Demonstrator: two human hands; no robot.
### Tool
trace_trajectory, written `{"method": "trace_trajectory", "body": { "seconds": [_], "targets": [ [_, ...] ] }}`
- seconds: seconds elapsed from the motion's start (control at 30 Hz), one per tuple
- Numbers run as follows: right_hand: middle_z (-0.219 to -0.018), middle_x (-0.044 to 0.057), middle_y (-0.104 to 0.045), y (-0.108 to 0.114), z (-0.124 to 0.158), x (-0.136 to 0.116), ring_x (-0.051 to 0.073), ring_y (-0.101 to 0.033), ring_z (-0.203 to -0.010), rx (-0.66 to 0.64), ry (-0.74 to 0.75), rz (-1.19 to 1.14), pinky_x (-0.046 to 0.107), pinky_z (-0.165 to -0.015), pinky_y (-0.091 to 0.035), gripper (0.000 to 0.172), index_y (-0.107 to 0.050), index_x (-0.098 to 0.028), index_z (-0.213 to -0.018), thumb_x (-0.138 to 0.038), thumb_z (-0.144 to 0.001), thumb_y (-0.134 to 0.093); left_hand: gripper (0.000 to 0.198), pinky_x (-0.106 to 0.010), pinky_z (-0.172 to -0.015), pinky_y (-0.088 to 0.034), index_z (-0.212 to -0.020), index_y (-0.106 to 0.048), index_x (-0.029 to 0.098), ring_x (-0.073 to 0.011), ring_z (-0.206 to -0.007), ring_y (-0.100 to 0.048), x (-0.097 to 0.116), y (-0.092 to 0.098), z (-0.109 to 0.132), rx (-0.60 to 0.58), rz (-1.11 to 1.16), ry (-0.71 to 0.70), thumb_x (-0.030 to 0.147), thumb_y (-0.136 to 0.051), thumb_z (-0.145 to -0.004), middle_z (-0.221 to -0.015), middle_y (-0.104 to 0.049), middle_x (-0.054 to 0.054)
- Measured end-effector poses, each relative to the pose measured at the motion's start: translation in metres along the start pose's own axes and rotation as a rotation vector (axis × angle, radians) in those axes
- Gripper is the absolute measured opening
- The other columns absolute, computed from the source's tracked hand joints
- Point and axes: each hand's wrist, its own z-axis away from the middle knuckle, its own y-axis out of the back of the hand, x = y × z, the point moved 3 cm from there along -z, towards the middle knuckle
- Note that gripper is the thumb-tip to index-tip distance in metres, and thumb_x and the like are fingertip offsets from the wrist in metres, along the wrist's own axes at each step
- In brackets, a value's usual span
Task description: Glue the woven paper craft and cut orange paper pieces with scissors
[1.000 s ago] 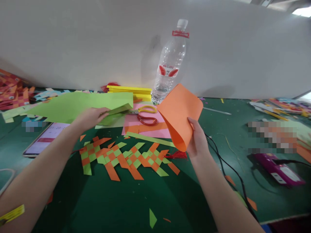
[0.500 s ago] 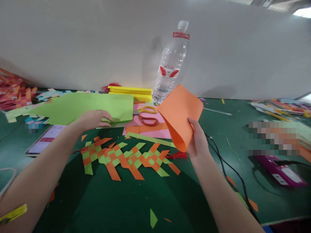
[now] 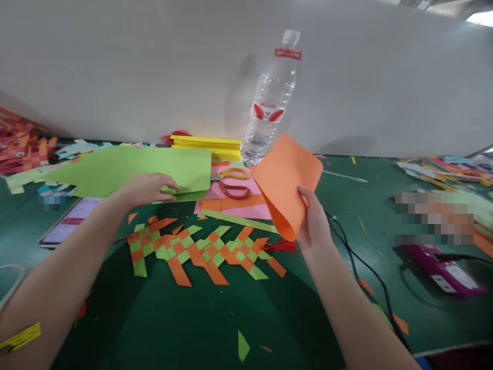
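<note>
My right hand [image 3: 314, 221] holds an orange sheet of paper [image 3: 288, 180] above the table, thumb in front; the sheet curves over into a loose fold. At the near edge of a large green sheet of paper [image 3: 134, 162], my left hand [image 3: 152, 190] is closed with that edge between thumb and fingers. Below both hands lies a row of woven orange and green paper pieces [image 3: 200, 249], with a red tassel [image 3: 283, 246] at its right end. Scissors [image 3: 234, 182] with one yellow and one red handle lie on pink paper [image 3: 254, 209] between the hands.
A clear plastic bottle [image 3: 271, 97] leans against the white partition [image 3: 154, 67]. Behind the green sheet are yellow folded strips [image 3: 208, 146]. A phone [image 3: 69, 221] lies at left, a purple device [image 3: 442, 270] and black cables [image 3: 370, 275] at right. Paper scraps [image 3: 242, 347] dot the green table.
</note>
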Motion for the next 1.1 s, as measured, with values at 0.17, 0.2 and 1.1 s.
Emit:
{"method": "trace_trajectory", "body": {
  "seconds": [0.17, 0.2, 1.1],
  "targets": [
    [-0.111, 0.009, -0.070, -0.001, 0.002, 0.000, 0.028, -0.063, -0.111, 0.004, -0.009, -0.005, 0.035, -0.084, -0.060, 0.035, -0.064, -0.018, -0.103, -0.028, -0.070, -0.070, 0.039, -0.035, -0.083, -0.047, -0.113, -0.068, 0.026, -0.0289, -0.104, -0.064, 0.008, 0.007, 0.003, -0.044, -0.057, 0.034, 0.044, -0.053, -0.082, -0.118, -0.069, -0.004],
    [-0.112, 0.009, -0.070, -0.001, 0.002, 0.000, 0.028, -0.063, -0.112, 0.010, -0.015, -0.013, 0.035, -0.084, -0.060, 0.035, -0.064, -0.018, -0.103, -0.028, -0.070, -0.069, 0.039, -0.035, -0.084, -0.047, -0.114, -0.067, 0.027, -0.0294, -0.105, -0.063, 0.009, 0.008, 0.003, -0.055, -0.073, 0.042, 0.043, -0.053, -0.082, -0.118, -0.068, -0.004],
    [-0.107, 0.009, -0.071, -0.001, 0.000, 0.000, 0.029, -0.063, -0.110, -0.001, 0.009, 0.011, 0.036, -0.082, -0.060, 0.037, -0.063, -0.018, -0.104, -0.029, -0.069, -0.069, 0.021, -0.031, -0.079, -0.047, -0.101, -0.074, 0.030, -0.0238, -0.095, -0.067, 0.011, 0.007, 0.003, -0.040, -0.107, -0.041, 0.036, -0.057, -0.089, -0.106, -0.074, -0.001]
  ]
}}
